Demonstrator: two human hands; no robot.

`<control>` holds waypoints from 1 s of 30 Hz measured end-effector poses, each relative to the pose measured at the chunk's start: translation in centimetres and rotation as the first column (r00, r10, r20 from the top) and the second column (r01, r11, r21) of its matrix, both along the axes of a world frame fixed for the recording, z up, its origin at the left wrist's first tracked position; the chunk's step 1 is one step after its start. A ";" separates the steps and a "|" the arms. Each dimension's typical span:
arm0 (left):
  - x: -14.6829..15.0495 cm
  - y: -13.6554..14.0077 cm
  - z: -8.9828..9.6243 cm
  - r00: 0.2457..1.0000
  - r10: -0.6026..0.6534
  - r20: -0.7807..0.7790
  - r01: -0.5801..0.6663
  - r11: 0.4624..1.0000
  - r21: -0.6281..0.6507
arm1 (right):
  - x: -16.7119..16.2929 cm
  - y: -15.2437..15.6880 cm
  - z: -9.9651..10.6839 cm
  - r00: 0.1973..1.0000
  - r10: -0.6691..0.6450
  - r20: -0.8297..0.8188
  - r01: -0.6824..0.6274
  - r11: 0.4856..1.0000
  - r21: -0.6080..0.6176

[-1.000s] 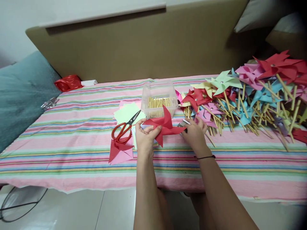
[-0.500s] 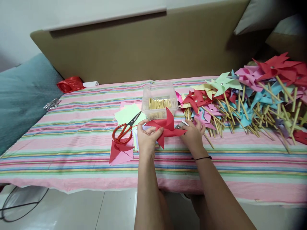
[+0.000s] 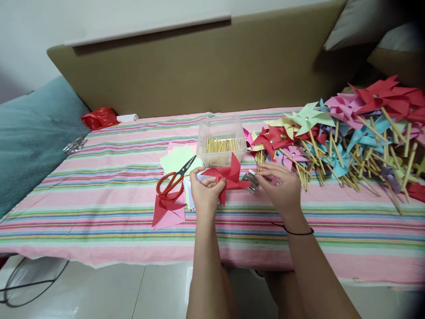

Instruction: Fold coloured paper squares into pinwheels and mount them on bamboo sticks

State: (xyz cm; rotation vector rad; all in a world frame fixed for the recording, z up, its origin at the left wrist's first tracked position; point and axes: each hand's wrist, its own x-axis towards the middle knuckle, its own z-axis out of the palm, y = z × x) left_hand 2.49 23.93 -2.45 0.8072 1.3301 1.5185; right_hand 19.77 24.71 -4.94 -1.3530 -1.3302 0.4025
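Observation:
My left hand point(image 3: 208, 190) is closed on a red paper pinwheel point(image 3: 232, 173), pinching it near its middle between thumb and fingers. My right hand point(image 3: 280, 186) is just to the right, thumb and fingertips brought together; whatever lies between them is too small to make out. Close by its fingertips is a small grey and white box point(image 3: 250, 181) with shiny bits inside. Left of my left hand, orange-handled scissors point(image 3: 175, 177) lie across coloured paper sheets point(image 3: 178, 157). A red folded paper piece point(image 3: 162, 210) rests on a pink sheet below them.
Behind the hands stands a clear plastic tub point(image 3: 222, 126) of short wooden sticks point(image 3: 221, 145). A large heap of finished pinwheels point(image 3: 345, 137) covers the right side of the striped cloth point(image 3: 109, 177). A red plastic bag point(image 3: 100, 118) lies at the back left.
My right hand has drawn back to the right, uncovering the small box. My left hand keeps its hold on the red pinwheel. The view has shifted slightly.

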 end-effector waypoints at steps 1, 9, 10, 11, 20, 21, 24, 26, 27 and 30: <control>0.1 0.0 0.0 1.000 0.005 -0.020 -0.005 1.000 0.007 | 0.0 -0.3 0.4 0.986 0.042 -0.163 -0.045 0.999 -0.015; 0.9 0.4 0.0 0.999 0.025 0.024 -0.025 1.000 -0.019 | -0.6 -1.0 1.3 0.567 0.194 -0.801 -0.395 0.917 -0.057; 1.0 0.4 -0.1 0.999 0.038 0.037 -0.037 0.999 -0.023 | -0.7 -1.0 1.4 0.543 0.210 -0.813 -0.413 0.910 -0.041; 1.1 0.5 -0.1 0.998 0.047 0.045 -0.045 0.999 -0.024 | -0.8 -1.0 1.5 0.528 0.219 -0.820 -0.422 0.906 -0.030; 2.2 0.2 -0.3 0.998 -0.047 -0.039 0.049 0.997 0.055 | -1.7 -1.2 1.7 0.741 0.288 -0.607 -0.385 0.922 -0.033; 2.3 0.2 -0.2 0.997 -0.059 -0.043 0.061 0.997 0.056 | -1.8 -1.2 1.6 0.748 0.302 -0.590 -0.399 0.916 -0.037; 2.5 0.3 -0.1 0.995 -0.083 -0.052 0.086 0.995 0.058 | -2.1 -1.2 1.4 0.786 0.320 -0.529 -0.405 0.913 -0.048; 2.5 0.3 0.0 0.994 -0.089 -0.057 0.092 0.994 0.065 | -2.1 -1.1 1.3 0.819 0.319 -0.477 -0.386 0.921 -0.047; 2.5 0.3 0.1 0.994 -0.090 -0.058 0.094 0.993 0.069 | -2.1 -1.1 1.3 0.834 0.316 -0.452 -0.374 0.926 -0.043; 2.6 0.3 0.2 0.993 -0.096 -0.062 0.101 0.992 0.078 | -2.0 -1.0 1.3 0.861 0.302 -0.409 -0.341 0.940 -0.024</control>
